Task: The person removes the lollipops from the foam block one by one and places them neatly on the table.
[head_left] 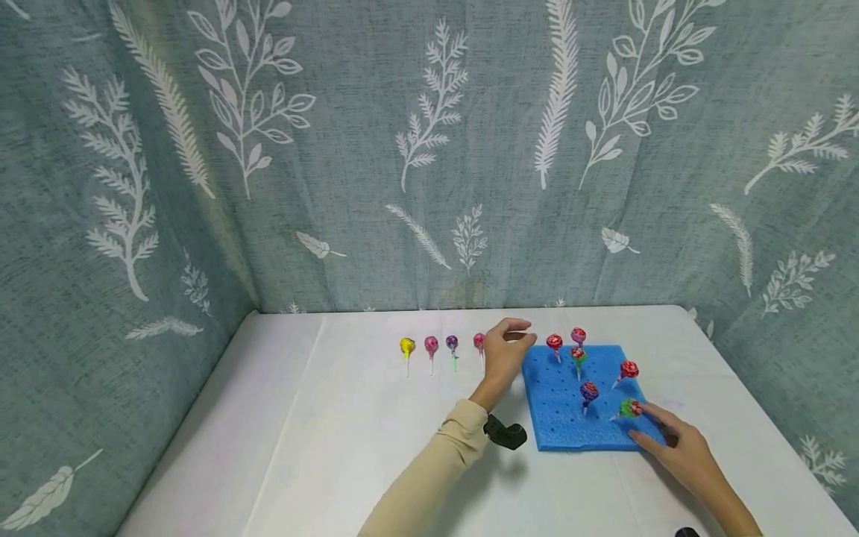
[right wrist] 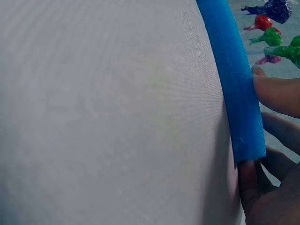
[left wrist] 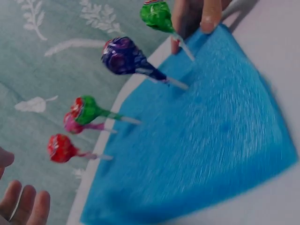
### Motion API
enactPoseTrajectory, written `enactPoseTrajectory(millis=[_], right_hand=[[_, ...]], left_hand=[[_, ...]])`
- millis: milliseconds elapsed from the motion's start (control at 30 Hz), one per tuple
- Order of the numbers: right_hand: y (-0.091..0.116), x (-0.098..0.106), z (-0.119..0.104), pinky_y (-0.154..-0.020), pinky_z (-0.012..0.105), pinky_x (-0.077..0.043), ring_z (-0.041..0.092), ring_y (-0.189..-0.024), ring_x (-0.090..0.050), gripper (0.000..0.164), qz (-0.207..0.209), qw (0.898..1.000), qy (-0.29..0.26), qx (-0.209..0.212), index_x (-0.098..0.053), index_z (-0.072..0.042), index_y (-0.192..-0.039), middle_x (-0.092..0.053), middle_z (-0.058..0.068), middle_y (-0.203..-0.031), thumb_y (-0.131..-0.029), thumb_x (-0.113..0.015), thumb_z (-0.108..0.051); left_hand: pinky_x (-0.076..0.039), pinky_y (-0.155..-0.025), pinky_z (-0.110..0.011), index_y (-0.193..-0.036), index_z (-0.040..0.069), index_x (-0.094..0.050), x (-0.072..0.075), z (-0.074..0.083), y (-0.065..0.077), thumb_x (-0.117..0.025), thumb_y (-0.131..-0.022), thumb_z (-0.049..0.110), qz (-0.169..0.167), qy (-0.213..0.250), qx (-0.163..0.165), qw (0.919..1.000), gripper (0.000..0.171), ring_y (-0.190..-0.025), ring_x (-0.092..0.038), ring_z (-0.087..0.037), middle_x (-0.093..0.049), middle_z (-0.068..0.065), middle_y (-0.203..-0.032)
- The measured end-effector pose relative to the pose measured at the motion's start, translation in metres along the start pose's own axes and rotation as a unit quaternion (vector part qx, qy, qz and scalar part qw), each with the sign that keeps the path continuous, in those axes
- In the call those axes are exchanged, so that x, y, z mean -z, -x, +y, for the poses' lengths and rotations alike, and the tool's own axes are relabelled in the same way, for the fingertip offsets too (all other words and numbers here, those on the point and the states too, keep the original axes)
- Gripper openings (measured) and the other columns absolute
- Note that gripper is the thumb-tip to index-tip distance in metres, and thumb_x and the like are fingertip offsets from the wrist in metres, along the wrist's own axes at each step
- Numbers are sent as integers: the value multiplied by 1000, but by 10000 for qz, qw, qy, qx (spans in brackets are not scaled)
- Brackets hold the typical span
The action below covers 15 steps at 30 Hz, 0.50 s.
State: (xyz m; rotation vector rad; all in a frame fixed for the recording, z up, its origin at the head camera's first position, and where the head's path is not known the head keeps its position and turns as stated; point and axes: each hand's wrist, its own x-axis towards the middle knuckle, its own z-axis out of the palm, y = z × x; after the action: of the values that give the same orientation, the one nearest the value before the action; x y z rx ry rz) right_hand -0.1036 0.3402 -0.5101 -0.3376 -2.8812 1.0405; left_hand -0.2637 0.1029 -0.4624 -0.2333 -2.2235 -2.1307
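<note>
My left hand [head_left: 505, 359] is raised beside the left edge of a blue foam board [head_left: 557, 418], fingers loosely bent and nothing between them. Close by it on the table lies a pink lollipop [head_left: 479, 341], partly covered by the hand. At the board's front right corner, my right hand [head_left: 684, 451] holds the foam, with the thumb [right wrist: 280, 93] over its edge and the other fingers round the corner. A green lollipop [head_left: 629, 408] leans out of the board right at those fingers. Also stuck in the foam are a purple lollipop [head_left: 589, 391] and a red lollipop [head_left: 628, 370].
Toward the board's back stand another red lollipop [head_left: 554, 341], a pink one [head_left: 579, 337] and a red-green one [head_left: 578, 354]. Left of my left hand, a yellow lollipop [head_left: 407, 346], a pink lollipop [head_left: 431, 344] and a purple lollipop [head_left: 452, 342] lie in a row on the white table [head_left: 335, 432].
</note>
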Motion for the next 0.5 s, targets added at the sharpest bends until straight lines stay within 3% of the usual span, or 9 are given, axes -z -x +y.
enactPoseTrajectory(millis=[167,367,500], right_hand=[[2,-1,2,-88,59,-43,53,-117,-42,68,11,10000,-36,-2,-46,6,-134,-40,37,-133,-87,-66,-41],[3,-1,1,-88,59,-43,53,-117,-42,69,12,10000,-79,-20,-47,5,-133,-41,37,-133,-87,-66,-42],[3,1,4,-84,53,-47,50,-115,-45,68,17,9999,-156,-58,-48,4,-134,-42,36,-133,-86,-67,-42]], left_hand=[[-52,-70,-30,-94,16,-71,-19,-7,5,-73,-80,11,204,212,84,9995,15,-89,-60,-16,-64,7,-92],[-52,-73,-30,-97,13,-70,-36,-20,11,-73,-80,5,314,480,97,9983,19,-96,-60,-29,-66,-8,-103],[-52,-71,-27,-97,8,-70,-46,-23,12,-73,-79,4,238,629,48,9977,19,-89,-62,-23,-66,-8,-100]])
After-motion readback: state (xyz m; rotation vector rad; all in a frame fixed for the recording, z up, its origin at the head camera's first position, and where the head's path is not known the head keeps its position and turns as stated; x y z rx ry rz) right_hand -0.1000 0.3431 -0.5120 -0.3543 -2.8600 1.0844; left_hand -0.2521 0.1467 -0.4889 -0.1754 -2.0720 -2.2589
